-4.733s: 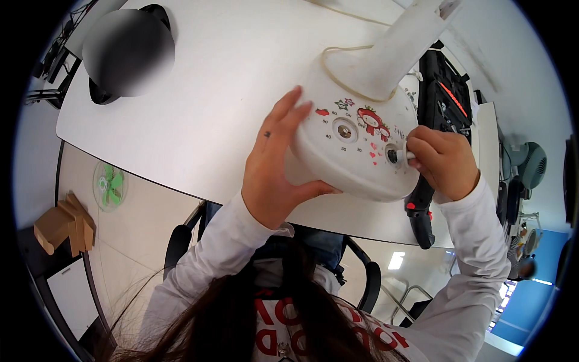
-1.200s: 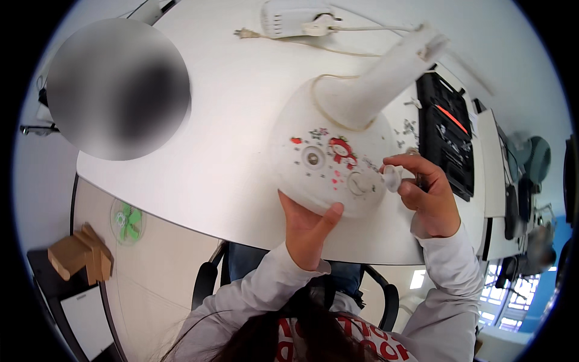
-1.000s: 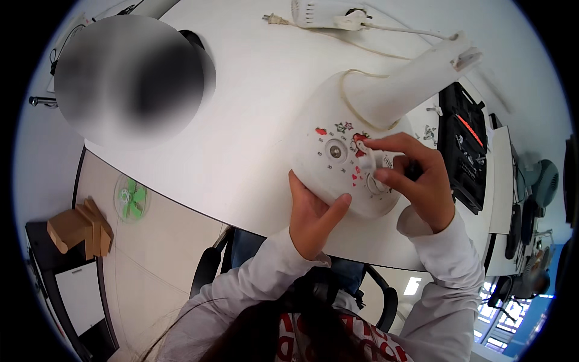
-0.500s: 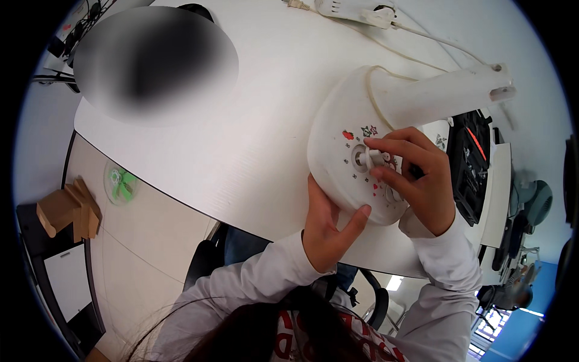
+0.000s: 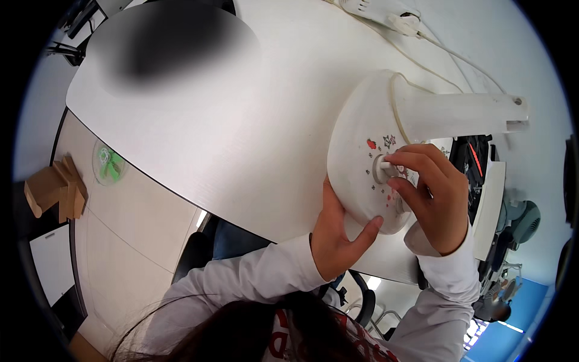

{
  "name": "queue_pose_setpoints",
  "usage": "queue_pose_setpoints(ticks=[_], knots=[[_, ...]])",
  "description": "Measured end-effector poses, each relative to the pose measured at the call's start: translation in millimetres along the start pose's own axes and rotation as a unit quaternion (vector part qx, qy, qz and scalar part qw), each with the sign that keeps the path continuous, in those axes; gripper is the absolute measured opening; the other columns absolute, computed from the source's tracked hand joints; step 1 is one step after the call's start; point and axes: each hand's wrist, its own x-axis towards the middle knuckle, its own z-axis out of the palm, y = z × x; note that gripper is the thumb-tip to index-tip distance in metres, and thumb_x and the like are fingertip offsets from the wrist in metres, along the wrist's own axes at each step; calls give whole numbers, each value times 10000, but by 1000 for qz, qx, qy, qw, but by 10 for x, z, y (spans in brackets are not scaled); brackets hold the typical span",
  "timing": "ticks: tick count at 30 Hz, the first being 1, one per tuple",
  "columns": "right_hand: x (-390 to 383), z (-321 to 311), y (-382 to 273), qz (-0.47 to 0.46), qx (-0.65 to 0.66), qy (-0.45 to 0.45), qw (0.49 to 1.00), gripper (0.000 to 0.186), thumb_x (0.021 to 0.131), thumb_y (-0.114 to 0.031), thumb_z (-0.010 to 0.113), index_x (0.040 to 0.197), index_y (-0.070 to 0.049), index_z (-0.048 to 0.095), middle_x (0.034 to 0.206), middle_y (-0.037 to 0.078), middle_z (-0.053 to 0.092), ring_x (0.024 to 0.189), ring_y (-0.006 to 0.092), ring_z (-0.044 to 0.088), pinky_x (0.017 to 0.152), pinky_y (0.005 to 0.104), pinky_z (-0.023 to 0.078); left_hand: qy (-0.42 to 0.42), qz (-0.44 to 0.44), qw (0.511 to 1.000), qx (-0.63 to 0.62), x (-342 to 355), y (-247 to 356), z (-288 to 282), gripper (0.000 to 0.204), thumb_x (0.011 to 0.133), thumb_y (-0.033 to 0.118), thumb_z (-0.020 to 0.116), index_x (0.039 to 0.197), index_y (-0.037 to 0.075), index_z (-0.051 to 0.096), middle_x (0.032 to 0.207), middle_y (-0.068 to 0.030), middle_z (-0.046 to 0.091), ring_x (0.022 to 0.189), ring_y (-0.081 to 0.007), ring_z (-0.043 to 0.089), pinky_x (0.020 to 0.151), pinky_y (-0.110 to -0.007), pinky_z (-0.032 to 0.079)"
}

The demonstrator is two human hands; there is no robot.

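Across the white counter (image 5: 241, 139), which fills most of the view, a white round fan base (image 5: 362, 151) is seen lying near the front edge, its thick white column (image 5: 458, 111) pointing away to the right. A pale cord (image 5: 434, 45) is run over the counter from a white power strip (image 5: 377, 7) at the far edge, and a dark device (image 5: 476, 163) is placed just beyond the base. The base is gripped from below by the left hand (image 5: 338, 238), whose fingers are curled round its near rim with the thumb pressed on the decorated face. The right hand (image 5: 431, 199) is laid over that face, and the small grey knob (image 5: 382, 169) is pinched between its fingertips. Compared with a second ago, the right hand has been shifted from the knob nearer the right edge to this one further left, and the base has been turned more upright toward the person; the work seems to have passed on to the second knob
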Motion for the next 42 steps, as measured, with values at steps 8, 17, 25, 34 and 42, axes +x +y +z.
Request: queue_pose_setpoints(ticks=[8,17,25,34,42], knots=[[188,-152,-95,-25,-173,-174,969,142,860,-178,621,840,-79,520,709,78,597,566,283,590,483,358,445,41,-27,999,-14,8,47,6,693,808,38,653,1353,-47,234,1244,-209,468,1179,-288,498,990,-374,399],[660,-281,-226,16,-159,-402,902,139,848,-154,623,804,-37,564,568,134,565,549,344,580,525,397,465,58,-15,997,-38,-12,41,-39,528,827,6,627,1287,-54,375,1193,-179,512,1105,-245,554,939,-336,442],[812,-155,-250,248,49,-449,857,161,906,-71,529,772,18,533,571,111,611,527,268,617,503,348,445,56,-109,981,-150,-15,53,-75,498,871,-46,545,1325,-42,340,1260,-150,463,1189,-213,471,1010,-337,370],[927,-78,-303,374,81,-449,807,209,936,-96,509,790,43,563,618,107,643,582,149,647,531,257,441,47,-193,958,-207,-31,98,-74,549,873,-38,546,1356,-54,285,1353,-197,377,1278,-262,394,1058,-357,318],[972,-62,-348,311,21,-461,831,159,908,-82,539,781,12,553,640,105,654,606,230,670,573,296,498,37,-181,954,-237,-13,88,-113,691,871,6,536,1442,-71,156,1471,-249,271,1355,-339,322,1079,-383,302]])
